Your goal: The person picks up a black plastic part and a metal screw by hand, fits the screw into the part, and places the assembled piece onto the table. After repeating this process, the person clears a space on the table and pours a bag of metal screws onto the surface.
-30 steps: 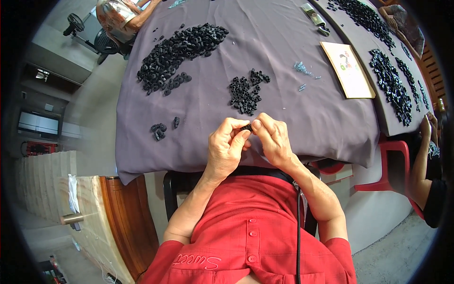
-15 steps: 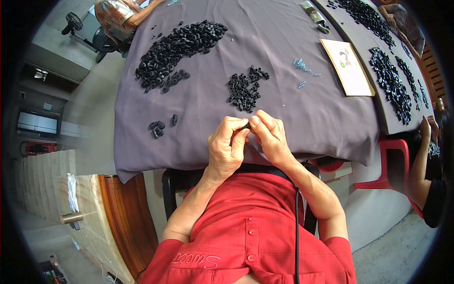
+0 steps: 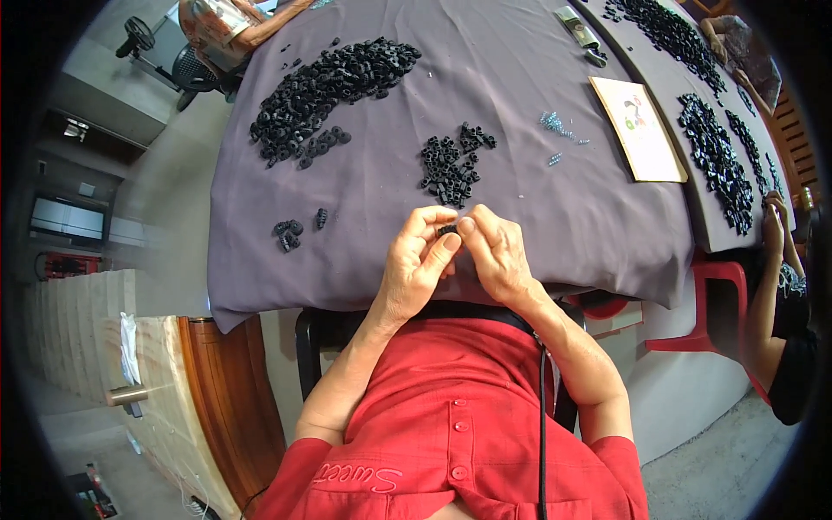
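Close to the table's near edge, my left hand (image 3: 416, 267) and my right hand (image 3: 498, 258) meet around a small black ribbed part (image 3: 447, 230). My left thumb and index finger surround it, while my right thumb and fingers pinch its right end, mostly hiding it. Just beyond my fingertips lies a pile of small black ring-shaped pieces (image 3: 446, 169). To the left are a few black ribbed pieces (image 3: 288, 234) grouped together, and a single ribbed piece (image 3: 321, 217) stands beside them. A large heap of black knob-like parts (image 3: 334, 87) spreads at the far left.
Small bluish springs (image 3: 555, 123) lie right of the ring pile, near a paper board (image 3: 637, 130) and a clear packet (image 3: 579, 33). More black parts (image 3: 719, 160) cover the right-hand table. Other people sit around, one arm (image 3: 767, 295) beside a red chair (image 3: 719, 303).
My left fingers have loosened and spread a little, so more of the black ribbed part shows. My right hand stays pinched at about the same place.
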Motion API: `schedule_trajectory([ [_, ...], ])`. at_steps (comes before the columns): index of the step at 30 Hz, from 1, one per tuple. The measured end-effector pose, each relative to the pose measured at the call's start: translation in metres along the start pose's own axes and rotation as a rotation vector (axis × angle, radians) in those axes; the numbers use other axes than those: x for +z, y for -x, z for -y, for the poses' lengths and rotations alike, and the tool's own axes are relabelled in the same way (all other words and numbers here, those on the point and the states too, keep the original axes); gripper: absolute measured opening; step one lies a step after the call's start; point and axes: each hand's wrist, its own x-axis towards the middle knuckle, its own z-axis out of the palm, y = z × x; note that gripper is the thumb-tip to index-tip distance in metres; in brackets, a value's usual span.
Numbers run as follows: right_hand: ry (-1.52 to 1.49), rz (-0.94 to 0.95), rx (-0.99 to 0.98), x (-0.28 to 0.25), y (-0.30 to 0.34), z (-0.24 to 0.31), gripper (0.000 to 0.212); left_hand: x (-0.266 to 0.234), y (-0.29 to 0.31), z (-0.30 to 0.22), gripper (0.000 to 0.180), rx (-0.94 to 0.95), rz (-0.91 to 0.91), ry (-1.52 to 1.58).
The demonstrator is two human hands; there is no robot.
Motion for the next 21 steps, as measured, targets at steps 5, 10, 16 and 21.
schedule_trajectory([
  [5,0.017,0.012,-0.1,0.002,0.004,0.001,0.016,-0.005,0.001,-0.004,0.016,-0.053,0.113,0.103],
  [10,-0.133,-0.04,0.07,0.0,0.0,0.011,0.017,-0.006,-0.002,-0.005,0.013,-0.089,0.128,0.22],
  [16,-0.181,-0.029,0.187,0.003,0.002,0.01,0.018,-0.003,0.002,0.004,0.009,0.134,0.034,-0.111],
  [21,-0.325,-0.012,0.307,0.003,0.001,0.016,0.018,-0.002,0.002,0.007,0.01,0.376,-0.023,-0.337],
])
